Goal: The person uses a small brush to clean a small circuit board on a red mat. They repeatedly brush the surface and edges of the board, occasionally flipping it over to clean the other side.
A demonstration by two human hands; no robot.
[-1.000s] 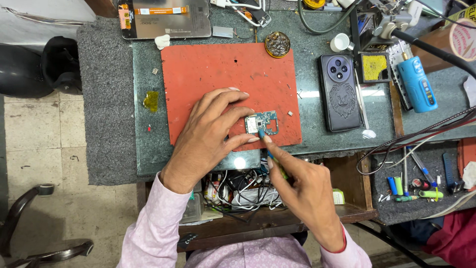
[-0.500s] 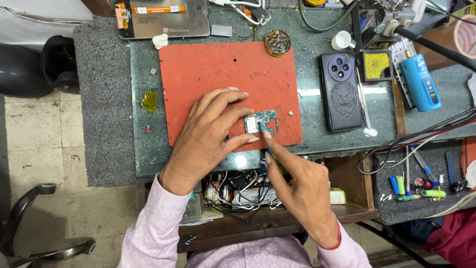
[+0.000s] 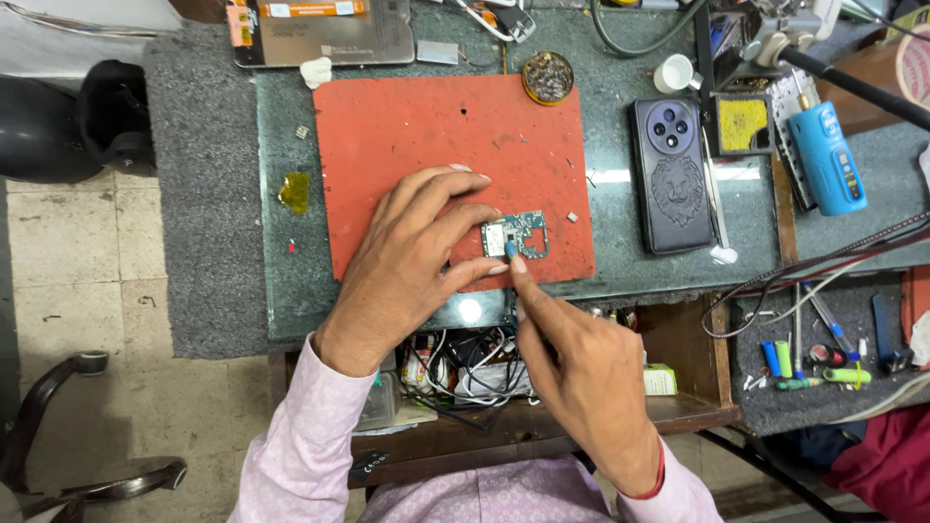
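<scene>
At a cluttered counter (image 3: pixel 232 242), the left hand (image 3: pixel 412 257) pins a small circuit board (image 3: pixel 518 232) to the red mat (image 3: pixel 426 126) while the right hand (image 3: pixel 581 378) — fingers pinched on a blue-tipped tool (image 3: pixel 511 249) — works its edge; steady, light pressure looks wise.

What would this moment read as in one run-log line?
left hand: steadies circuit board on red mat | right hand: presses small blue-tipped tool to board | phone: lies right of mat
</scene>
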